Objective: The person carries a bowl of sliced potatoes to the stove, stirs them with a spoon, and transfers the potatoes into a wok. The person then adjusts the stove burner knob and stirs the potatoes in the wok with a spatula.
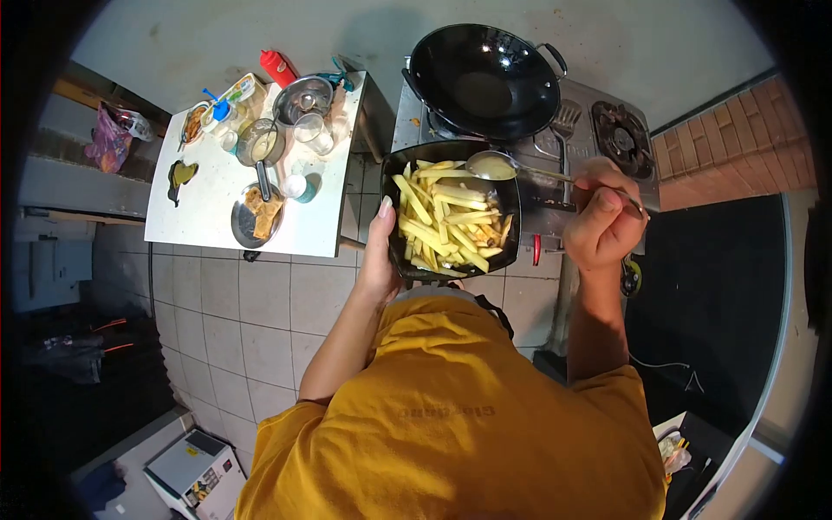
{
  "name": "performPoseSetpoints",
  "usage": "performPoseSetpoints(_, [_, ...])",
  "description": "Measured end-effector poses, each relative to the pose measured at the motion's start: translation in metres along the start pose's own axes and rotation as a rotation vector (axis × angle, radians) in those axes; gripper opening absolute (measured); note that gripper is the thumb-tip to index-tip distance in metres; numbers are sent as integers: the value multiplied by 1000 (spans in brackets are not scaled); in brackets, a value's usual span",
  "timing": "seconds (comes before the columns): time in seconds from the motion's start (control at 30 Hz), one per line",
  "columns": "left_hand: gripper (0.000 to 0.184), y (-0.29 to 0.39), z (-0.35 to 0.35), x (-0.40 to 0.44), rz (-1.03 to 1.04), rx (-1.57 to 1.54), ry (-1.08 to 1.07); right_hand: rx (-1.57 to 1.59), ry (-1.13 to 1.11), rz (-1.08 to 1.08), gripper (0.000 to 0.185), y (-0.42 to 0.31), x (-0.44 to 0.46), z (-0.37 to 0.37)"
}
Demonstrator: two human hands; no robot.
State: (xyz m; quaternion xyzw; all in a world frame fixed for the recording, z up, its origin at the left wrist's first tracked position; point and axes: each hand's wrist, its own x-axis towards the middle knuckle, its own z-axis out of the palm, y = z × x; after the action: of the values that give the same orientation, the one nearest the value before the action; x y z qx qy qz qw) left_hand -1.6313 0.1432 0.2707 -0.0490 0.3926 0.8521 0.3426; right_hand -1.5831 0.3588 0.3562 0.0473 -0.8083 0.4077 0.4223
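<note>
My left hand (pixel 379 251) grips the left side of a black square bowl (pixel 393 165), its thumb on the rim. Pale cut potato sticks (pixel 442 217) fill the bowl. In my right hand (pixel 604 217), closed round its handle, is a metal spoon (pixel 491 165). The spoon's bowl is over the top right part of the black bowl and looks to hold something pale yellowish. Beyond the bowl, a large black wok (pixel 483 82) sits on the stove (pixel 607 186).
A slotted spatula (pixel 567 121) lies on the stove beside a bare burner (pixel 621 137). On the white table (pixel 199 221) at left are a small pan (pixel 261 143), a plate of food (pixel 257 217), a metal bowl (pixel 303 97), a glass jug (pixel 313 134) and a red bottle (pixel 277 68).
</note>
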Motion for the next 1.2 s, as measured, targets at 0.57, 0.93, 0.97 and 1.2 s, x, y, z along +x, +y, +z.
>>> performPoseSetpoints(0.57, [63,-5,-4,7,2,24,8,123,167,20,31,-34,-20,6])
performPoseSetpoints(0.93, [62,-5,-1,11,16,55,-25,-102,-151,-90,11,-34,-29,6])
performPoseSetpoints(0.97, [63,-5,0,10,13,54,-43,-24,-79,-39,11,-35,-33,3])
performPoseSetpoints(1.2, [63,-2,1,12,-22,34,-96,-40,-89,-31,12,-47,-26,13])
